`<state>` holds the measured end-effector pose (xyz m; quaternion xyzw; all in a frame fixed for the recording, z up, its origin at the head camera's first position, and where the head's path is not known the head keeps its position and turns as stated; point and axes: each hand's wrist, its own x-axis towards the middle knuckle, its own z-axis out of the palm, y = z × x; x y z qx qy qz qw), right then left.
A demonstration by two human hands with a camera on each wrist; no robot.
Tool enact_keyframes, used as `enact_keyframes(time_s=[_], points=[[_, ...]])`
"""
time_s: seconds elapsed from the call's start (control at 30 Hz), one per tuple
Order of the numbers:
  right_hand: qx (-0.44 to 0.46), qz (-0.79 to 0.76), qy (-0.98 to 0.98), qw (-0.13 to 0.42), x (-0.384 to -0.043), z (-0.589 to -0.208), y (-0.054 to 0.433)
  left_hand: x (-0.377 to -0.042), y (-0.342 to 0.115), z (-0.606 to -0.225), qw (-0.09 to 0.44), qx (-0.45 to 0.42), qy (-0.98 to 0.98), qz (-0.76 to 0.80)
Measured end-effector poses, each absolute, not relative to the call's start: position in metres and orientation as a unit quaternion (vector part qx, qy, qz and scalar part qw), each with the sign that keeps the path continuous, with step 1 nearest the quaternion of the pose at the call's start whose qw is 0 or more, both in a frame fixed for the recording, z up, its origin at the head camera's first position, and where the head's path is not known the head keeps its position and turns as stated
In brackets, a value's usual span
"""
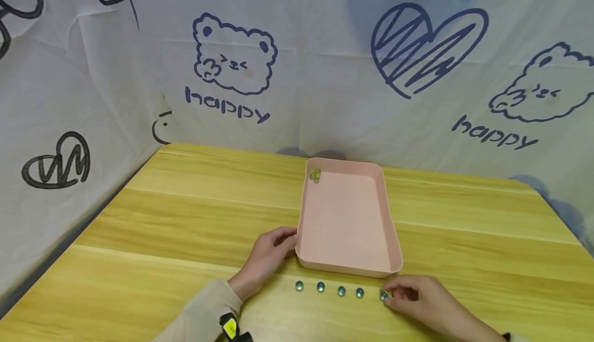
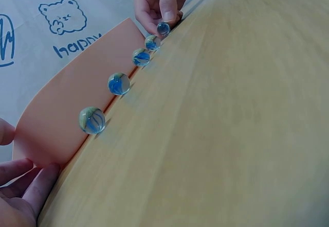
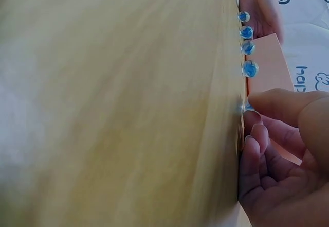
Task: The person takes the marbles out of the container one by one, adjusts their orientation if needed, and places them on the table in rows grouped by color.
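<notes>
1. Pale cloth with drawn bears, hearts and "happy" hangs behind the tray, and a wood-grain table lies under it.
2. The right hand, just off the tray's near right corner, pinches one marble between thumb and fingertips, closed down to the marble's width; whether the marble bears on the wood is hard to tell.
3. The left hand is at the tray's left wall, towards the near end, loosely bent, its fingers touching the outside and wrapped round nothing.
4. Beyond the pinch, four loose marbles stand apart in a row along the tray's near end, extending left from the held one.
5. As I judge it, these four are already placed and the fifth, at the row's right end, is not yet let go. No blue marble shows inside the tray.
6. The five are round, clear glass with blue and yellowish swirls, glossy and likely quick to roll.
7. The pink tray has low walls and rounded corners; a clump of yellow-green marbles sits in its far left corner, too small to count surely.
</notes>
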<state>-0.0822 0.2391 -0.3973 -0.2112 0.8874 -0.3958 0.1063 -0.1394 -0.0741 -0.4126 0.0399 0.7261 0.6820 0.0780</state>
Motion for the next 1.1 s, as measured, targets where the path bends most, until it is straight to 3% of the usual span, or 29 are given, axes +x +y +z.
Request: enact_keyframes(time_s=[1.1], points=[[-0.209,-0.388,0.889,0.122,-0.0846,-0.3964,0.2408,-0.1379,-0.0753,-0.4133,0.078,0.043,0.724,0.684]])
